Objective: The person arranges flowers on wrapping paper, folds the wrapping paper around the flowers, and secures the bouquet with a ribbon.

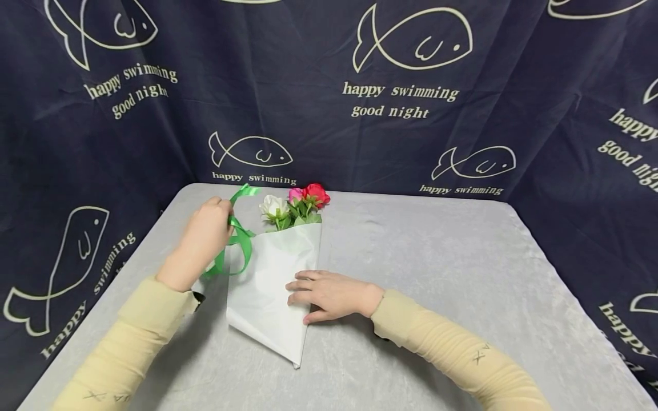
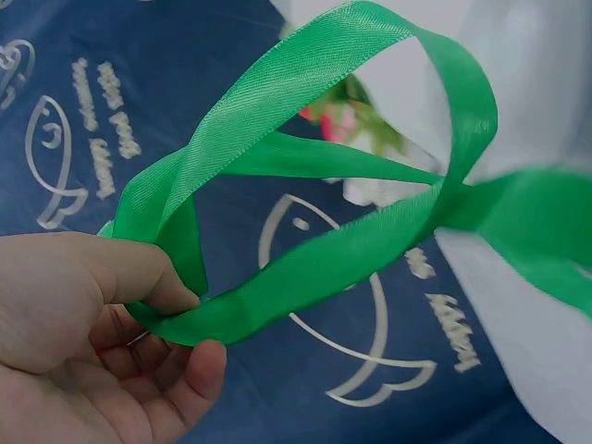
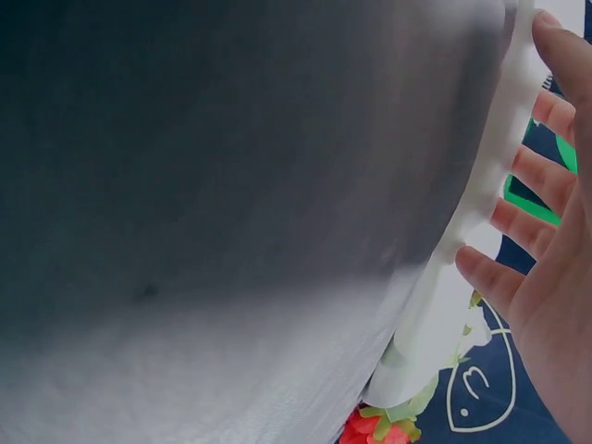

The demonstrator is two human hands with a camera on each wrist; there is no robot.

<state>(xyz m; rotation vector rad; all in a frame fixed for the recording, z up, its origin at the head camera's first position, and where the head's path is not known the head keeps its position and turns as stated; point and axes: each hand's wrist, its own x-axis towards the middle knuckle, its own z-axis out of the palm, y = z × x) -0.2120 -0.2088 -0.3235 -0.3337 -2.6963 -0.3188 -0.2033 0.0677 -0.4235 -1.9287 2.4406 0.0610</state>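
A bunch of artificial roses, white (image 1: 275, 206), pink and red (image 1: 316, 195), pokes out of a white paper wrap (image 1: 272, 285) lying on the table. My left hand (image 1: 207, 234) is raised at the wrap's upper left and pinches a green ribbon (image 1: 241, 242). In the left wrist view the ribbon (image 2: 305, 296) hangs in loops from between thumb and fingers. Its far part runs toward the wrap, blurred. My right hand (image 1: 331, 295) rests with spread fingers on the wrap's right edge. The right wrist view shows the fingers (image 3: 532, 171) spread along the paper's edge (image 3: 462, 222).
The table (image 1: 437, 274) has a light grey cloth. Dark blue curtains (image 1: 319, 74) printed with white fish and lettering stand behind it and at both sides. The wrap lies left of the table's middle.
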